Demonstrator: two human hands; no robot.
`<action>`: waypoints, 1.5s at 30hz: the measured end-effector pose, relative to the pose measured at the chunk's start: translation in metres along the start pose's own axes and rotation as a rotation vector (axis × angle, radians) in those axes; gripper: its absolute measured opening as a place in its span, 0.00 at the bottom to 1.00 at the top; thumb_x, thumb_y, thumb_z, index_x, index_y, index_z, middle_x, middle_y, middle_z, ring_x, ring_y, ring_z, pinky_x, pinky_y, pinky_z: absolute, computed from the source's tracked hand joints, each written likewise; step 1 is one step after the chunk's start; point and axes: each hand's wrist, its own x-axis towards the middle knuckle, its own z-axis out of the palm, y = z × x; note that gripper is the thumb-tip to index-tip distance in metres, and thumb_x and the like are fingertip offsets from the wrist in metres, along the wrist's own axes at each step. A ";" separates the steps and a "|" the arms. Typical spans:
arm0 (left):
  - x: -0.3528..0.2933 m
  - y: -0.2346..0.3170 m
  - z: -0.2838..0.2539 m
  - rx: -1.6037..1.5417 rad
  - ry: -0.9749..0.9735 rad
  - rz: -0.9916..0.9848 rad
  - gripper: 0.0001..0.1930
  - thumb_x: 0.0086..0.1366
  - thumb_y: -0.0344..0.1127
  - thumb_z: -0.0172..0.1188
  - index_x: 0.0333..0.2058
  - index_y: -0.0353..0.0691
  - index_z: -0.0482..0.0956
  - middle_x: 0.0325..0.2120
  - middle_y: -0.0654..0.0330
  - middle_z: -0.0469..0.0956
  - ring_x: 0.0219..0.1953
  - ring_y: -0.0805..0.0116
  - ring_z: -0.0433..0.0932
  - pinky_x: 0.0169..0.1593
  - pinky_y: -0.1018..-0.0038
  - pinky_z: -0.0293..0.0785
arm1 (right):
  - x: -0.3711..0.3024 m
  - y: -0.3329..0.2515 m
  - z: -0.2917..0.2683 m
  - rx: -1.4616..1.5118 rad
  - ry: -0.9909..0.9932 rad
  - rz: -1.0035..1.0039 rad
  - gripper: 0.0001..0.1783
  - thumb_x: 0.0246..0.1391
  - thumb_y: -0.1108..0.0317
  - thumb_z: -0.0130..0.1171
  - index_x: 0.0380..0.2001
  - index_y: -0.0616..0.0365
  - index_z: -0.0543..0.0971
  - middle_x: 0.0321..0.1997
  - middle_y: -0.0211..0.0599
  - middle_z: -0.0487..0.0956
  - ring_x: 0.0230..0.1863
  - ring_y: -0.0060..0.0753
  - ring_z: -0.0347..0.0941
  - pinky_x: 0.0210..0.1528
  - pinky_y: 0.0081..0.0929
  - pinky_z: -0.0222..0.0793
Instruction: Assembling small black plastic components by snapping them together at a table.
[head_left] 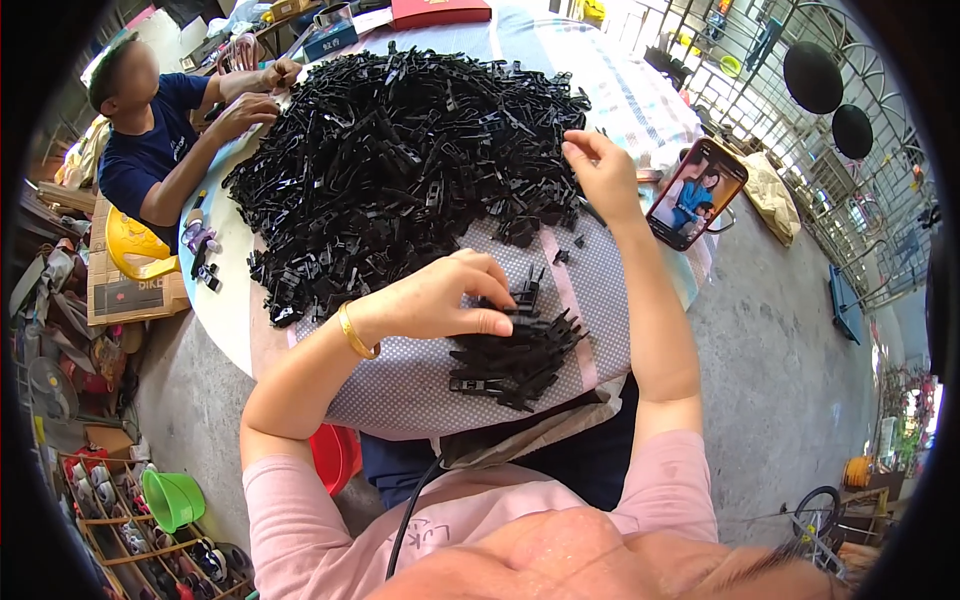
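A large heap of black plastic clips point(390, 160) covers much of the round table. Close to the near edge lies a smaller pile of the same clips point(520, 360). My left hand point(430, 295), with a gold bangle at the wrist, is at the top of this small pile. Its thumb and fingers are bent around a black clip point(522, 298), partly hidden by the fingertips. My right hand point(608, 178) is raised at the right edge of the heap, thumb and forefinger pinched together. Whatever is between those fingertips is too small to make out.
A phone point(698, 195) showing a picture stands at the table's right side. Across at the left, a person in a dark blue shirt point(150, 140) has both hands at the heap. A red box point(440, 12) is at the far edge; a red basin point(335, 455) sits below the near edge.
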 end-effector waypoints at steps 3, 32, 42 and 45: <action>0.006 0.001 -0.004 -0.212 -0.012 -0.232 0.13 0.59 0.41 0.58 0.31 0.36 0.80 0.31 0.61 0.75 0.35 0.72 0.72 0.40 0.75 0.69 | 0.002 0.018 0.008 -0.339 -0.004 -0.277 0.13 0.46 0.71 0.55 0.38 0.59 0.78 0.38 0.42 0.78 0.40 0.44 0.73 0.45 0.32 0.67; 0.007 -0.028 -0.017 -1.119 0.667 -0.445 0.11 0.62 0.36 0.56 0.35 0.32 0.74 0.28 0.58 0.77 0.29 0.71 0.79 0.36 0.78 0.78 | -0.045 -0.066 0.028 0.364 -0.334 -0.369 0.11 0.48 0.81 0.56 0.36 0.63 0.79 0.32 0.32 0.75 0.30 0.19 0.70 0.32 0.14 0.66; -0.001 -0.025 -0.011 -1.114 0.721 -0.408 0.11 0.62 0.36 0.55 0.35 0.31 0.75 0.29 0.55 0.78 0.32 0.67 0.80 0.38 0.77 0.78 | -0.049 -0.066 0.033 0.171 -0.251 -0.444 0.11 0.44 0.77 0.60 0.35 0.62 0.78 0.30 0.39 0.77 0.28 0.35 0.74 0.29 0.24 0.71; 0.001 -0.019 -0.012 -0.996 0.709 -0.389 0.11 0.62 0.33 0.55 0.37 0.30 0.75 0.31 0.54 0.79 0.33 0.67 0.80 0.39 0.76 0.78 | -0.050 -0.067 0.031 0.126 -0.261 -0.434 0.11 0.44 0.76 0.60 0.35 0.62 0.78 0.29 0.40 0.76 0.28 0.36 0.74 0.29 0.24 0.71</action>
